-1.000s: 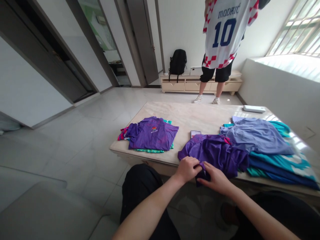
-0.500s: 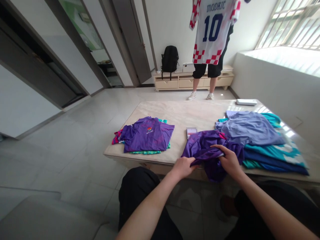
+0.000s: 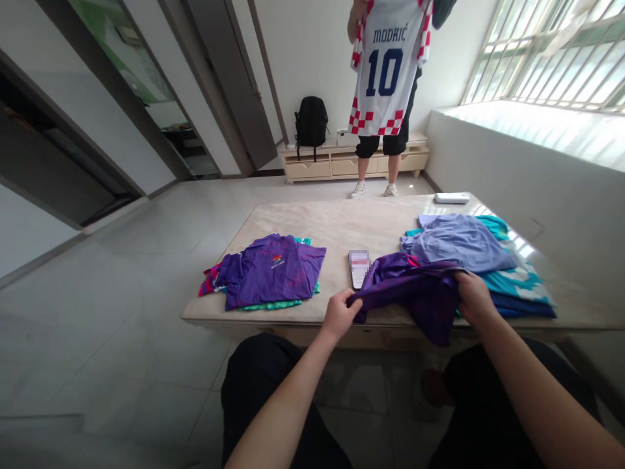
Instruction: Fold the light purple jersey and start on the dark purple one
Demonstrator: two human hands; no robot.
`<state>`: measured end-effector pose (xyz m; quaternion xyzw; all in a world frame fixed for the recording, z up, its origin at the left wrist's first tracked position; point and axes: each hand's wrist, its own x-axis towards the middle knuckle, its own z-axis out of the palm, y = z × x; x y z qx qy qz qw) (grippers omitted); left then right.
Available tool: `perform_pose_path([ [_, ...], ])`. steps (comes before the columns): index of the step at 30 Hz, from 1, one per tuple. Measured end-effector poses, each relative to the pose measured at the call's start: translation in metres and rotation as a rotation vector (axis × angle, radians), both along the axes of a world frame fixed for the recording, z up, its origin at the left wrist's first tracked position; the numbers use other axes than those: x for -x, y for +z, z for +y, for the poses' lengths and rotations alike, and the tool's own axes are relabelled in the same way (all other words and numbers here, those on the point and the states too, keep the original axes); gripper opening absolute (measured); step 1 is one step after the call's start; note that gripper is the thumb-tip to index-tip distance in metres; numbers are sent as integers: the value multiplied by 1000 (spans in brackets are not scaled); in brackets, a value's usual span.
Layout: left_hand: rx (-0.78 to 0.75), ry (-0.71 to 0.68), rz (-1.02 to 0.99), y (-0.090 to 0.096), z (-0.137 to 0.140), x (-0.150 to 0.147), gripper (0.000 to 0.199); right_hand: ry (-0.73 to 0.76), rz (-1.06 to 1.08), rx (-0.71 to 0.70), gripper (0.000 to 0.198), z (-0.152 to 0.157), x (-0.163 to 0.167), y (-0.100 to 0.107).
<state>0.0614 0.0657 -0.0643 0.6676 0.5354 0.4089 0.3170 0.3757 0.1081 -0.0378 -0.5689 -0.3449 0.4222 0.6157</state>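
A dark purple shirt (image 3: pixel 420 296) with a pink patch at its collar is stretched between my two hands at the table's front edge, its lower part hanging over the side. My left hand (image 3: pixel 340 314) pinches its left end. Closed around the right end is my right hand (image 3: pixel 476 298), close to the stack of clothes. A phone (image 3: pixel 358 268) with a blurred screen lies just behind the shirt, partly covered by it. To the left rests a pile topped by a folded purple shirt (image 3: pixel 273 273) with a small printed logo.
On the right, a lavender shirt (image 3: pixel 459 241) tops teal and blue clothes (image 3: pixel 522 286). A white oblong case (image 3: pixel 452 198) sits at the far edge of the table (image 3: pixel 293 215). Beyond stands a person holding up a white jersey (image 3: pixel 383 98), near a black backpack (image 3: pixel 311 122) on a low cabinet (image 3: pixel 310 170).
My hands have moved apart, pulling the purple shirt wider and uncovering more of the phone. The camera view has turned slightly right. The person's jersey is held a little lower.
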Motion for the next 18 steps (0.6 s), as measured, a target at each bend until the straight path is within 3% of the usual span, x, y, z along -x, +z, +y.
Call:
perform_pose_path([
  [3, -74, 127, -85, 20, 7, 5, 28, 7, -20, 27, 21, -11, 1, 13],
  [7, -236, 259, -80, 54, 10, 29, 23, 192, -199, -1, 19, -24, -4, 53],
  [12, -442, 331, 65, 108, 12, 73, 18, 321, -583, -136, 21, -19, -26, 138],
  [18, -661, 284, 581, 202, 6, 107, 22, 241, -907, -263, 25, -6, -43, 249],
])
